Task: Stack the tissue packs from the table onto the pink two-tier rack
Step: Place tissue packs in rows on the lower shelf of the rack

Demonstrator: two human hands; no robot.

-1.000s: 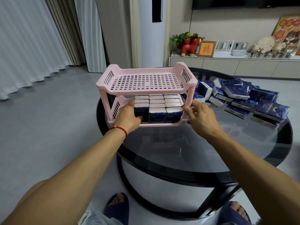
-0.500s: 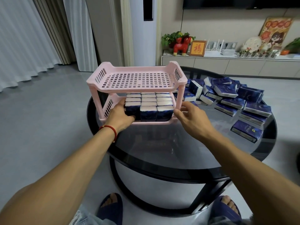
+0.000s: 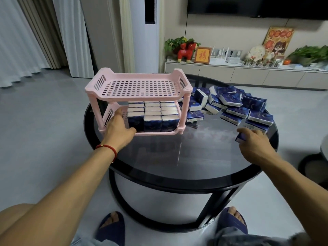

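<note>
The pink two-tier rack [image 3: 140,99] stands on the left of the round black glass table [image 3: 177,157]. Its top tier holds nothing. Its lower tier holds rows of dark blue tissue packs [image 3: 152,121] standing upright. My left hand [image 3: 118,129] is at the lower tier's left front, with fingers along the left side of the rows and the thumb on the front-left pack. A pile of several loose tissue packs [image 3: 230,102] lies to the right of the rack. My right hand [image 3: 253,143] covers one tissue pack [image 3: 239,137] near the table's right edge, fingers curled over it.
A bare stretch of glass lies between my hands and the table's near edge. Behind the table a low cabinet [image 3: 248,75] carries a red toy horse [image 3: 186,52], plants and frames. My slippered feet [image 3: 111,226] are under the table's front.
My right hand has left the rack's right front corner and swung right onto a loose pack near the table's edge. My left hand has stayed at the lower tier. The view turned left.
</note>
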